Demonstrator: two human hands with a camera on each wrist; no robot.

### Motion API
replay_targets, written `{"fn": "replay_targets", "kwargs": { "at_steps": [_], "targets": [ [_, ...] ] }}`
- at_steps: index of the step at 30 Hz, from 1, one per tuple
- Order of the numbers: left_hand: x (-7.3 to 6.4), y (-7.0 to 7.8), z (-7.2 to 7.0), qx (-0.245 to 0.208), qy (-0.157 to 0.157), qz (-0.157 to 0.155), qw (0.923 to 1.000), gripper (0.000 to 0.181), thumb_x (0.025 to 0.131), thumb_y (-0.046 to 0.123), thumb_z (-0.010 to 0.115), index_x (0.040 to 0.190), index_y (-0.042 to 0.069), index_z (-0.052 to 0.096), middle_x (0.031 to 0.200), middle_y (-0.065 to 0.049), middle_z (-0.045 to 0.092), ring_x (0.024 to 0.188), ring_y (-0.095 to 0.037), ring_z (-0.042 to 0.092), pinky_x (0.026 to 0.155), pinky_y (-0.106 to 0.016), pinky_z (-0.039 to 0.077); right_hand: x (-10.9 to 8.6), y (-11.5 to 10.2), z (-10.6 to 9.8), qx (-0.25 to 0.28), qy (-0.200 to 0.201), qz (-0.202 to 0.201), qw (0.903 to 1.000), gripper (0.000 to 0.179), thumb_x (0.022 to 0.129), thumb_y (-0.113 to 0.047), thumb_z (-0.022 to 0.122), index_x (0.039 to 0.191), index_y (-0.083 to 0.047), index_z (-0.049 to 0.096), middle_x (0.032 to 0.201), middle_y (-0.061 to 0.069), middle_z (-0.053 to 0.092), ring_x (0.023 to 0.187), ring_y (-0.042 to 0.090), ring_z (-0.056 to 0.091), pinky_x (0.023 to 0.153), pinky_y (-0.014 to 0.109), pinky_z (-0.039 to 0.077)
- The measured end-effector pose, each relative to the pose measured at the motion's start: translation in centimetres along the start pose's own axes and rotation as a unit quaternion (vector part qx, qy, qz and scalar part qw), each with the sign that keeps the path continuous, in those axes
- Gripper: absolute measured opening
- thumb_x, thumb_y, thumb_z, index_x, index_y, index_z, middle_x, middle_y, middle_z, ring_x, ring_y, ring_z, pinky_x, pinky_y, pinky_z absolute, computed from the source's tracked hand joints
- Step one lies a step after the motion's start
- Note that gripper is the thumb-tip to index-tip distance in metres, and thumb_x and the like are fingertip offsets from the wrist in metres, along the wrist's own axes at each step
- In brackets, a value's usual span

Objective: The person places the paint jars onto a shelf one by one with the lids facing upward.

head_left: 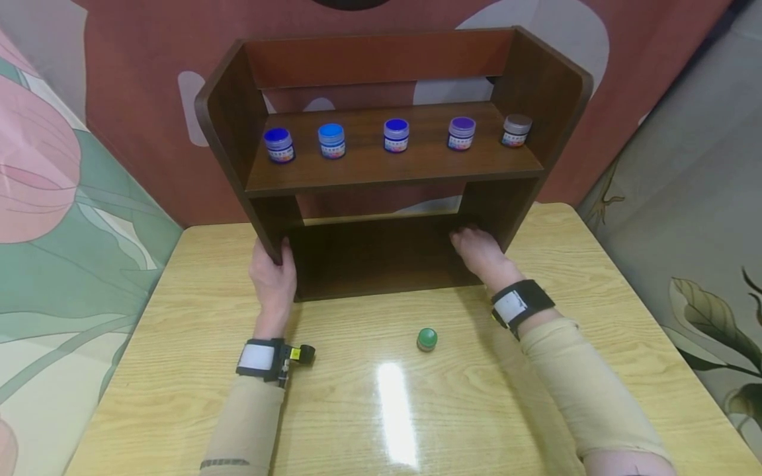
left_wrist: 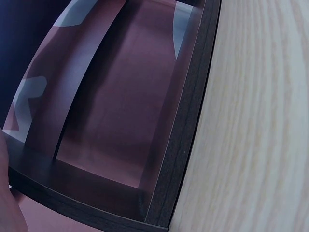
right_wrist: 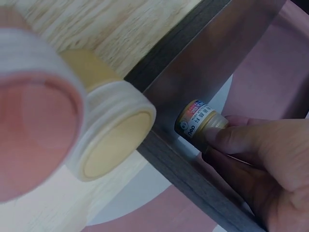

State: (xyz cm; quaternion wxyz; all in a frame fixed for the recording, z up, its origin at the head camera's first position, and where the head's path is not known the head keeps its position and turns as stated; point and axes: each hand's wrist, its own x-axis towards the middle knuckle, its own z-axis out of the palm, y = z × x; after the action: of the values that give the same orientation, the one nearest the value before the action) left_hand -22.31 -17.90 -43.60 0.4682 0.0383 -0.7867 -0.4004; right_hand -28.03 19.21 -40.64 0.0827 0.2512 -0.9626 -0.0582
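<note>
A dark brown wooden shelf [head_left: 381,173] stands on the table. My left hand [head_left: 274,274] grips the front edge of its left side panel, thumb on the inner face. In the left wrist view only a sliver of that hand [left_wrist: 7,188] shows at the left edge. My right hand [head_left: 479,251] reaches into the lower compartment by the right side panel. The right wrist view shows this hand [right_wrist: 270,164] pinching a small labelled paint jar [right_wrist: 195,120] near its lid, beside the panel. That jar is hidden in the head view.
Several blue and purple paint jars and a dark one [head_left: 516,131] line the upper shelf. A green-topped jar [head_left: 426,339] sits on the wooden table [head_left: 345,423]. Close to the right wrist camera are a yellow jar [right_wrist: 116,137] and a pink jar [right_wrist: 36,130].
</note>
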Motion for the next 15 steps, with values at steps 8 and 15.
{"fn": "replay_targets", "kwargs": {
  "at_steps": [8,15],
  "targets": [
    [-0.1,0.1,0.1,-0.003,0.006,0.002,1.0,0.03,0.095,0.017,0.064,0.112,-0.008,0.061,0.103,-0.029,0.068,0.097,-0.046,0.067,0.085,-0.058,0.052,-0.2,0.0,0.1,-0.01,-0.001,0.002,0.9999,0.022,0.079,0.013,0.067,0.098,0.004,0.063,0.096,0.022,0.068,0.092,0.038,0.065,0.075,0.045,0.06],
    [0.0,0.0,0.1,-0.004,0.006,0.004,1.0,0.03,0.096,0.017,0.064,0.112,-0.008,0.061,0.105,-0.029,0.068,0.098,-0.046,0.066,0.085,-0.057,0.052,-0.1,0.4,1.6,-0.029,0.038,-0.004,0.9989,0.024,0.075,0.01,0.071,0.095,0.001,0.061,0.089,0.019,0.066,0.087,0.036,0.063,0.067,0.042,0.059]
  ]
}}
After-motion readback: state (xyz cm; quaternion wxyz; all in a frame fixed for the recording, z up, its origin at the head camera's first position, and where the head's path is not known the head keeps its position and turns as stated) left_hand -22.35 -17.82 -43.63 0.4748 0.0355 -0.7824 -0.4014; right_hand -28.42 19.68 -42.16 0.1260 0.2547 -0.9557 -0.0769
